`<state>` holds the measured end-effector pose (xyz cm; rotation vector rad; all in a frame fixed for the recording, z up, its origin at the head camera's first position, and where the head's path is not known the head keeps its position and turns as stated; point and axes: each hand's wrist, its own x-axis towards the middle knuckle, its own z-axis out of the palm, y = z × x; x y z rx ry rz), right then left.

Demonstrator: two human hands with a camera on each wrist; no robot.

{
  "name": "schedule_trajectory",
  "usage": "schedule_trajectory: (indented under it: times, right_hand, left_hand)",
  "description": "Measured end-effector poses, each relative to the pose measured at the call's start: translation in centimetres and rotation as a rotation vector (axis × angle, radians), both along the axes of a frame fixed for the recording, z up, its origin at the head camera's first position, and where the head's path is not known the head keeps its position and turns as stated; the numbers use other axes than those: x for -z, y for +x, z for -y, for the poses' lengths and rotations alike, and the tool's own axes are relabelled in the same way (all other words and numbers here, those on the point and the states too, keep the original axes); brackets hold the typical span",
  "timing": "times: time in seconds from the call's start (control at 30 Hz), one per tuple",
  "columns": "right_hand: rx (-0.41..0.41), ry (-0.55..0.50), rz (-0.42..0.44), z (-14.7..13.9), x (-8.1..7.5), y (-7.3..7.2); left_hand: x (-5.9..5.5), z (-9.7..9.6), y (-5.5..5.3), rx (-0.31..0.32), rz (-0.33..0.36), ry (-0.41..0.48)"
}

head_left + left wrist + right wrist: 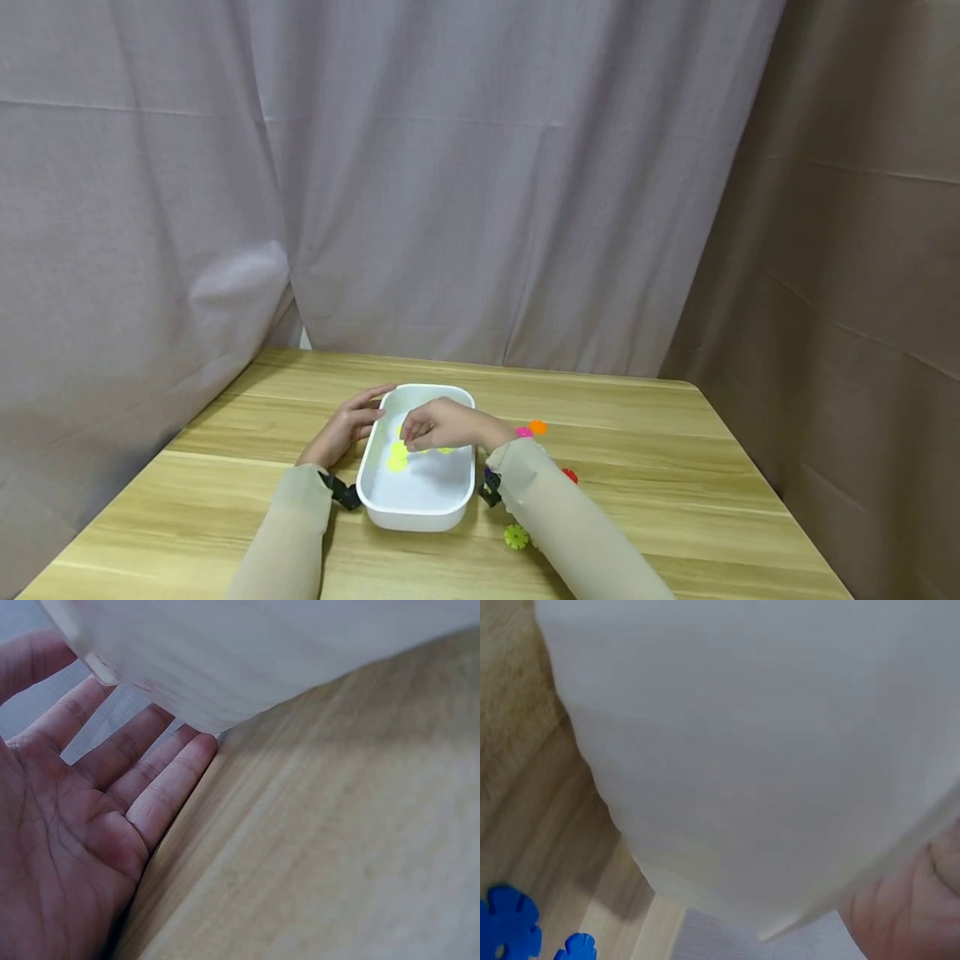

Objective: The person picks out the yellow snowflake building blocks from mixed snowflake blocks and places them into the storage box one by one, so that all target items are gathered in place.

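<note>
A white rectangular tray [416,518] holds several bright yellow flower-shaped discs [397,457] on its floor. My left hand [348,427] is at the tray's far left side, fingers straight, their tips at the wall and rim. In the left wrist view that hand [82,802] has its palm facing the tray wall [247,660]. My right hand [442,423] is inside the tray's outline, fingers bent down with the tips beside the yellow discs; I cannot tell whether they pinch one. In the right wrist view the tray wall [742,750] hides most of the right hand [907,907].
Right of the tray lie flower discs: orange [538,427], pink [524,432], red [571,475] and yellow-green [516,536]. Blue discs [514,922] show in the right wrist view. The wooden table [675,500] backs onto a grey curtain [450,208].
</note>
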<state>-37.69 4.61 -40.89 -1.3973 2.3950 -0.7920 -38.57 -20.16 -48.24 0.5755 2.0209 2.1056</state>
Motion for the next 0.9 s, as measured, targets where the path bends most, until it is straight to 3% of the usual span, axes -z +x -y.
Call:
schedule_trajectory:
  times: [0.5, 0.9]
  right_hand:
    - [0.022, -0.009, 0.018, -1.5, 0.1, 0.2]
    - [0.088, -0.131, 0.096, -5.1, -0.2, 0.9]
  left_hand:
    - [-0.1, 0.0, 0.2, -0.006, 0.016, 0.003]
    - [0.0, -0.1, 0.0, 0.000, 0.019, 0.022]
